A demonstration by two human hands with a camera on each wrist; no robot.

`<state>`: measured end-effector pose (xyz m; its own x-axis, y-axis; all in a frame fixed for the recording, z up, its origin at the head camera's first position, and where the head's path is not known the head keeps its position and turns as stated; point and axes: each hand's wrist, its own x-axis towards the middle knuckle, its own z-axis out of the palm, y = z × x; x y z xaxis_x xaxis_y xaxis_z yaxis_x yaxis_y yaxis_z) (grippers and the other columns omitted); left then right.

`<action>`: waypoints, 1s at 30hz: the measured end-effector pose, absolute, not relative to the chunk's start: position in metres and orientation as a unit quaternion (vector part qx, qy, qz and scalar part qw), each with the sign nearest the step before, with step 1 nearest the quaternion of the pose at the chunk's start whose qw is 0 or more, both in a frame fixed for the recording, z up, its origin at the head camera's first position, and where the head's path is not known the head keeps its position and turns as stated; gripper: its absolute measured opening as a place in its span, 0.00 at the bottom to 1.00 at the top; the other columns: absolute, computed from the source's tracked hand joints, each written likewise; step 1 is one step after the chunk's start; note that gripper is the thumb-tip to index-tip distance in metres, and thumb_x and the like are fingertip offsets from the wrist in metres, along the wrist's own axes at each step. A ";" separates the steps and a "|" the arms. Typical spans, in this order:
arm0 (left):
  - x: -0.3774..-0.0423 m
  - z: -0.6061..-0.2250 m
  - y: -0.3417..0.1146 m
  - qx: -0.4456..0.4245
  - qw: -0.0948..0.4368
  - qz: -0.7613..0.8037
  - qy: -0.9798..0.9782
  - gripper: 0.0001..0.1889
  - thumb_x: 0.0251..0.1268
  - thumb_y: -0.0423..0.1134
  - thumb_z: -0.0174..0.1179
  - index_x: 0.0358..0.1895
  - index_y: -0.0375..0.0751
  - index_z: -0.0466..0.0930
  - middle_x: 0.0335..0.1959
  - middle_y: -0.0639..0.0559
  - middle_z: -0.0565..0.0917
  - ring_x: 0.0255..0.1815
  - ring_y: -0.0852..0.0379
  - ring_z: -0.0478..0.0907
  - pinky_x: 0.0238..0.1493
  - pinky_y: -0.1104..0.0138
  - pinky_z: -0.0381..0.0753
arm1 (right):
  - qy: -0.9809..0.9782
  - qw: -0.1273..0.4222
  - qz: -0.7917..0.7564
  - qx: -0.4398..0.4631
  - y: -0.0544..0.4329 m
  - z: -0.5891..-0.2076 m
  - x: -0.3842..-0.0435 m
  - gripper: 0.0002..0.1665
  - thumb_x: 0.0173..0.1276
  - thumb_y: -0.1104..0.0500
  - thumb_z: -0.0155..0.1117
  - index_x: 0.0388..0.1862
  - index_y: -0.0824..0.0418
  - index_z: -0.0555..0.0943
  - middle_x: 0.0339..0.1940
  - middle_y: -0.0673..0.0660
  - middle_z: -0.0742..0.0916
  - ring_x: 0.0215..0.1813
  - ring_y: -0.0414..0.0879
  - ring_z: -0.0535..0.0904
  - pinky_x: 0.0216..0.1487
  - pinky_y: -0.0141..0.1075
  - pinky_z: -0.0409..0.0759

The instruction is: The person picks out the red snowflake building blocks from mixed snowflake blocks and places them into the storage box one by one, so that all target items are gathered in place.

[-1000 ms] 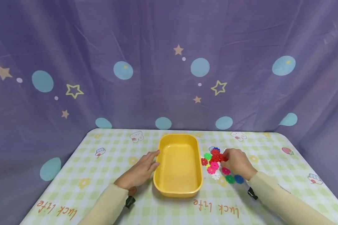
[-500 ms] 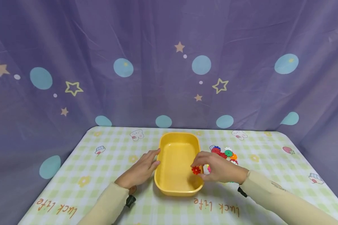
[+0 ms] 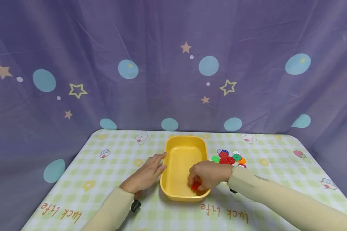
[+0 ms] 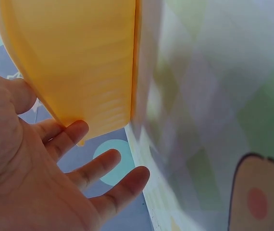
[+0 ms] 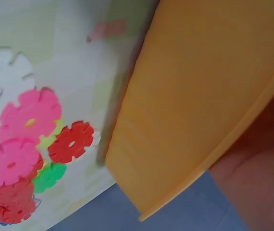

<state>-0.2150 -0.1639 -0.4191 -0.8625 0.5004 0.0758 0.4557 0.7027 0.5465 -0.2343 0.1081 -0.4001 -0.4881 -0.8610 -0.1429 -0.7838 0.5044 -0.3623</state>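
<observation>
A yellow plastic tray (image 3: 182, 157) stands lengthwise on the table. My left hand (image 3: 145, 175) touches its left rim; the left wrist view shows the fingers (image 4: 96, 168) spread and relaxed beside the tray wall. Inside the tray's near right corner, my right hand (image 3: 210, 174) pinches a red snowflake disc (image 3: 195, 185) low over the bottom. In the right wrist view the tray wall (image 5: 190, 96) hides the fingertips, and only part of the hand (image 5: 259, 159) shows. A loose heap of notched plastic snowflake discs (image 3: 224, 157) lies right of the tray, partly behind my right hand.
The heap mixes pink discs (image 5: 31, 118), a white disc (image 5: 5, 82), a green disc (image 5: 49, 177) and several red ones. A checked cloth (image 3: 115, 166) covers the table. Behind its far edge hangs a purple curtain (image 3: 162, 96).
My right hand has moved left from the heap, over the tray's right rim and down into the tray, carrying the red snowflake disc. The left hand has stayed at the left rim.
</observation>
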 end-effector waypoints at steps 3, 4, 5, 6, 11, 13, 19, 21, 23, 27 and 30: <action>-0.216 -0.419 -0.163 0.261 0.035 0.282 0.922 0.27 0.77 0.45 0.42 0.74 0.41 0.52 0.70 0.51 0.60 0.67 0.51 0.58 0.65 0.54 0.59 | 0.861 0.157 -0.104 -0.472 0.106 -0.399 -0.233 0.12 0.49 0.59 0.75 0.31 0.44 0.84 0.26 0.37 0.77 0.28 0.32 0.71 0.30 0.28 0.70; -0.216 -0.420 -0.163 0.261 0.034 0.281 0.923 0.27 0.77 0.45 0.42 0.74 0.41 0.52 0.70 0.50 0.60 0.67 0.51 0.58 0.65 0.54 0.59 | 0.863 0.156 -0.099 -0.471 0.106 -0.398 -0.233 0.12 0.49 0.59 0.75 0.31 0.44 0.84 0.26 0.37 0.77 0.28 0.33 0.71 0.30 0.28 0.70; -0.216 -0.419 -0.163 0.263 0.032 0.281 0.922 0.27 0.77 0.45 0.42 0.74 0.40 0.53 0.70 0.50 0.60 0.67 0.51 0.59 0.65 0.54 0.59 | 0.864 0.154 -0.096 -0.470 0.106 -0.398 -0.233 0.12 0.50 0.59 0.75 0.31 0.44 0.83 0.26 0.37 0.77 0.28 0.33 0.71 0.30 0.28 0.70; -0.217 -0.420 -0.163 0.264 0.030 0.281 0.922 0.27 0.77 0.44 0.42 0.74 0.40 0.53 0.70 0.50 0.61 0.67 0.51 0.59 0.65 0.54 0.59 | 0.865 0.152 -0.092 -0.470 0.106 -0.398 -0.232 0.12 0.50 0.58 0.75 0.32 0.44 0.83 0.26 0.37 0.77 0.28 0.33 0.71 0.30 0.29 0.70; -0.217 -0.421 -0.163 0.263 0.029 0.286 0.921 0.27 0.77 0.45 0.42 0.74 0.40 0.53 0.70 0.50 0.61 0.67 0.51 0.58 0.65 0.54 0.59 | 0.866 0.149 -0.085 -0.470 0.106 -0.398 -0.231 0.14 0.50 0.57 0.76 0.37 0.45 0.84 0.27 0.36 0.78 0.30 0.33 0.71 0.31 0.28 0.70; -0.217 -0.422 -0.162 0.260 0.030 0.286 0.922 0.27 0.77 0.45 0.42 0.74 0.41 0.53 0.70 0.51 0.61 0.68 0.51 0.58 0.65 0.53 0.59 | 0.864 0.155 -0.092 -0.469 0.106 -0.398 -0.232 0.15 0.51 0.57 0.75 0.38 0.45 0.84 0.28 0.36 0.79 0.31 0.32 0.72 0.33 0.28 0.71; -0.216 -0.423 -0.160 0.255 0.036 0.288 0.922 0.27 0.77 0.46 0.41 0.74 0.42 0.52 0.70 0.51 0.60 0.68 0.52 0.57 0.66 0.54 0.58 | 0.856 0.132 -0.205 -0.455 0.126 -0.383 -0.239 0.11 0.61 0.62 0.67 0.42 0.53 0.84 0.36 0.43 0.84 0.37 0.36 0.77 0.41 0.33 0.77; -0.216 -0.423 -0.159 0.254 0.039 0.290 0.922 0.27 0.77 0.46 0.40 0.74 0.42 0.52 0.71 0.51 0.60 0.69 0.52 0.57 0.66 0.54 0.58 | 0.864 0.085 -0.244 -0.433 0.141 -0.373 -0.244 0.09 0.63 0.62 0.66 0.43 0.54 0.84 0.38 0.45 0.84 0.38 0.38 0.77 0.41 0.35 0.79; -0.215 -0.422 -0.159 0.255 0.038 0.292 0.921 0.27 0.77 0.46 0.41 0.74 0.42 0.52 0.70 0.51 0.60 0.69 0.52 0.57 0.66 0.54 0.58 | 0.875 0.041 -0.271 -0.399 0.159 -0.366 -0.249 0.10 0.63 0.63 0.66 0.43 0.54 0.83 0.38 0.46 0.84 0.37 0.38 0.77 0.39 0.36 0.80; -0.215 -0.421 -0.161 0.256 0.033 0.293 0.920 0.27 0.77 0.46 0.41 0.74 0.42 0.52 0.70 0.50 0.61 0.68 0.51 0.58 0.65 0.53 0.59 | 0.900 0.015 -0.283 -0.332 0.191 -0.372 -0.257 0.11 0.61 0.65 0.68 0.41 0.54 0.83 0.37 0.46 0.84 0.36 0.40 0.77 0.39 0.37 0.80; -0.215 -0.422 -0.163 0.256 0.032 0.294 0.920 0.27 0.77 0.46 0.41 0.74 0.42 0.53 0.70 0.51 0.61 0.68 0.51 0.58 0.65 0.53 0.59 | 0.916 0.036 -0.274 -0.292 0.207 -0.389 -0.261 0.11 0.59 0.67 0.68 0.42 0.59 0.83 0.37 0.50 0.84 0.37 0.43 0.77 0.42 0.41 0.80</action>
<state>-0.2147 -0.1629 -0.4216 -0.8669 0.4900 0.0912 0.4523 0.6966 0.5569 -0.2610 0.2067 -0.3891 -0.8272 -0.5538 0.0949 -0.5147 0.6792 -0.5232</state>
